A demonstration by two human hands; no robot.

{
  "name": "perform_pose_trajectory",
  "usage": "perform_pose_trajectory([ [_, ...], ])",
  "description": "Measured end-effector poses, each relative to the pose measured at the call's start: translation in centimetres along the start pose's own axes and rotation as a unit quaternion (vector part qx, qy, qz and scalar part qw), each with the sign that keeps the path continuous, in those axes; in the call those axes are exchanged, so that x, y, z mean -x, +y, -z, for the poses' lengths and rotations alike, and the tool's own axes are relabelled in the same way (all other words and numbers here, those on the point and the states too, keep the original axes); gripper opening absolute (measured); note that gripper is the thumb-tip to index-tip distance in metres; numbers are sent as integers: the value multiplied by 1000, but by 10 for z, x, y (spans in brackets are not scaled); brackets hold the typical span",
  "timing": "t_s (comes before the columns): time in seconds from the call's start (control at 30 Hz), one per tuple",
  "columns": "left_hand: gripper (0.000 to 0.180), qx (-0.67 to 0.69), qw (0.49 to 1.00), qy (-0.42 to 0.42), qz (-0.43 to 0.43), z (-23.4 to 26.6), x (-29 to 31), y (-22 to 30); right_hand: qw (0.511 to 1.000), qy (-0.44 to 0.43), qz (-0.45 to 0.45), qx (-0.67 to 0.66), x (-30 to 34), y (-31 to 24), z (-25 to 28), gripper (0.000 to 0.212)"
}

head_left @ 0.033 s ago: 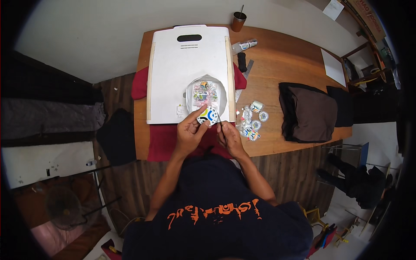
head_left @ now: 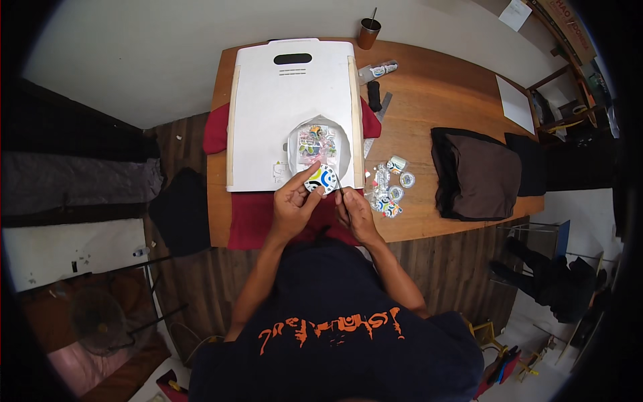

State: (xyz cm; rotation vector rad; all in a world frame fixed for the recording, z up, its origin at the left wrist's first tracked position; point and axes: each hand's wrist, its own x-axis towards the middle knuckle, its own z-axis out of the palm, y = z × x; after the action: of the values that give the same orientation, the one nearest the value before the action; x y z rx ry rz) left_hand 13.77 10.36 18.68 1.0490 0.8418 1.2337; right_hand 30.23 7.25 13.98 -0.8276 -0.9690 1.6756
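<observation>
Between the thumb and fingers of my left hand (head_left: 293, 206) is a round white printed disc (head_left: 320, 179) with blue, green and black shapes, its face turned up. My right hand (head_left: 356, 213) grips a slim dark pointed tool (head_left: 340, 186), whose tip meets or nearly meets the disc's right edge. Its exact kind is too small to make out. Just beyond both hands, a round white-rimmed opening or container (head_left: 347, 151) holds colourful printed pieces (head_left: 316, 142). It sits at the near right part of a large white panel (head_left: 268, 114) with a dark handle slot.
To the right on the wooden table (head_left: 429, 94) lie several round printed pieces (head_left: 395, 194) in a pile. Folded brown and black cloth (head_left: 474, 174) lies farther right. A brown cup (head_left: 368, 33) stands at the back; red cloth (head_left: 268, 218) shows under the panel.
</observation>
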Motion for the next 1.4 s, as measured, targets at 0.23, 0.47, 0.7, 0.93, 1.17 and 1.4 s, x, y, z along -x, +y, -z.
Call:
perform_pose_trajectory([
  [0.23,47,5,1000,-1,11,0,1,1,1000,-4,-2,-5,1,6,4,35],
  [0.47,47,10,1000,1,5,0,1,1,1000,-3,-6,-4,1,6,4,35],
  [0.7,46,8,1000,0,2,0,2,2,1000,-6,-6,8,1,2,2,36],
  [0.93,46,7,1000,-5,-5,1,3,2,1000,-2,-20,0,3,1,1,36],
  [1.17,45,11,1000,-3,-4,2,3,1,1000,-3,0,13,2,-2,-1,35],
  [1.4,44,6,1000,-6,-11,1,3,4,1000,-5,-10,6,3,-4,-2,34],
])
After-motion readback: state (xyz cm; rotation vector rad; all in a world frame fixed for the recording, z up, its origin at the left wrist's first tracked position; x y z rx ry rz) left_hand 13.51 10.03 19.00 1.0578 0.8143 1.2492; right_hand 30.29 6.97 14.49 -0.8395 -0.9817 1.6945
